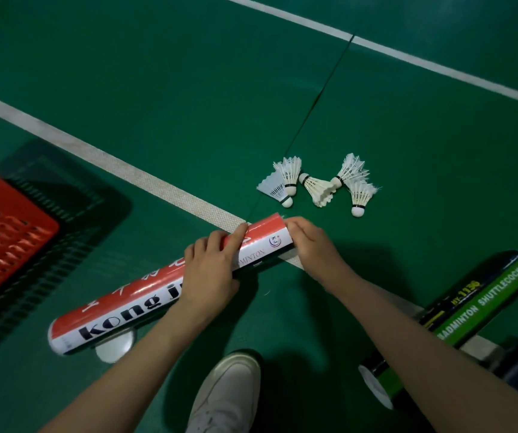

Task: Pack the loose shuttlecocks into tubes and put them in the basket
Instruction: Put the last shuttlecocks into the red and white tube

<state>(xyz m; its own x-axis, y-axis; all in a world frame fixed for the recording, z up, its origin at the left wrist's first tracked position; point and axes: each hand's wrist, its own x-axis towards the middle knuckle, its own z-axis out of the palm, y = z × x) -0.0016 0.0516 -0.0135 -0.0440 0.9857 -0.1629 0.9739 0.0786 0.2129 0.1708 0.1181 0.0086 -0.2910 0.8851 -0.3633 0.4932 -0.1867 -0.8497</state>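
Green court floor (158, 73) open from 10 to 1 o'clock. Obstructions: red slotted plastic basket (8, 195) at 9; white feather shuttlecocks (317, 185) at 2; green-and-black cardboard tube (470, 304) at 4; red-and-white cardboard tube (120, 310) across centre.

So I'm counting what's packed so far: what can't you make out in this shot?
Head view only.
1. Red tube far end: the right hand covers it, so capped or open, and its fill, are hidden.
2. Basket: cut off by the left edge and blurred; contents unseen.
3. Green tube: the right forearm crosses it; its inside is not visible.
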